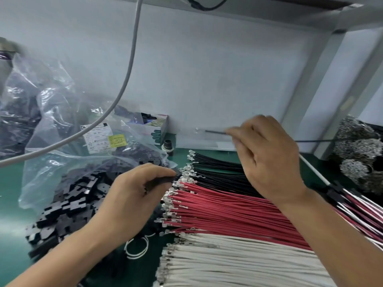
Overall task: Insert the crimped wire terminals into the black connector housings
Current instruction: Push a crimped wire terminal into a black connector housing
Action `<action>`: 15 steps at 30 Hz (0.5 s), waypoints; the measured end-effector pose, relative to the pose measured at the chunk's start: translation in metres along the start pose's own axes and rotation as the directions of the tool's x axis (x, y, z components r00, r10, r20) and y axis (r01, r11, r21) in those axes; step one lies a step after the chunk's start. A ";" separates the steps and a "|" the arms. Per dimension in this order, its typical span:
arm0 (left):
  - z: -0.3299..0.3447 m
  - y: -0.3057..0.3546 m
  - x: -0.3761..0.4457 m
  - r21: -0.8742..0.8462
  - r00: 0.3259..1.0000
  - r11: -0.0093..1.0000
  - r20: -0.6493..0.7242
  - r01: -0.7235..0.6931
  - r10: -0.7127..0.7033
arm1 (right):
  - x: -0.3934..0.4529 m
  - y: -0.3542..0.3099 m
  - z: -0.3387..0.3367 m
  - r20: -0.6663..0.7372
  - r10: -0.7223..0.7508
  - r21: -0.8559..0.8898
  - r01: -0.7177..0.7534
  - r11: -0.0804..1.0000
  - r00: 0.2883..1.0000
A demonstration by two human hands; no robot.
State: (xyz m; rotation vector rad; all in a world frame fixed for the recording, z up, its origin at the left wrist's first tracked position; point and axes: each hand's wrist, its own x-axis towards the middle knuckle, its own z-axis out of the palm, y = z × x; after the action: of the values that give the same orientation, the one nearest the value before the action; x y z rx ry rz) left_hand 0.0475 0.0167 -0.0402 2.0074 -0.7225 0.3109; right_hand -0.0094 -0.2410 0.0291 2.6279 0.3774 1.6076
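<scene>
grey cable [128,65] hanging | small box [154,129] by wall | green mat [12,195]

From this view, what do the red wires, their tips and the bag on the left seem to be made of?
Red wires: probably plastic insulation, matte, evenly coloured.
Tips: likely bare metal, silvery and glinting.
Bag: thin clear plastic film, glossy and creased, contents showing through.
</scene>
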 end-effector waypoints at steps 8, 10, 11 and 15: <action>0.006 0.015 -0.007 -0.401 0.973 0.894 0.190 0.199 -0.131 | -0.064 -0.045 -0.017 0.176 0.177 0.299 -0.224 0.927 0.968; 0.007 0.020 -0.010 -0.434 0.968 0.874 0.207 0.220 -0.140 | -0.064 -0.045 -0.019 0.217 0.171 0.324 -0.236 0.916 0.961; 0.007 0.023 -0.011 -0.455 0.966 0.860 0.211 0.232 -0.149 | -0.064 -0.044 -0.020 0.236 0.160 0.332 -0.234 0.914 0.959; 0.006 0.029 -0.011 -0.506 0.960 0.820 0.219 0.267 -0.177 | -0.064 -0.038 -0.020 0.258 0.140 0.338 -0.225 0.914 0.956</action>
State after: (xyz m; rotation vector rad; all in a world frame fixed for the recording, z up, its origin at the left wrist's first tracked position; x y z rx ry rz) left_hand 0.0210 0.0046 -0.0282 1.5653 -0.5831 -0.1861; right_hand -0.0618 -0.2209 -0.0233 3.1771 0.4689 1.3642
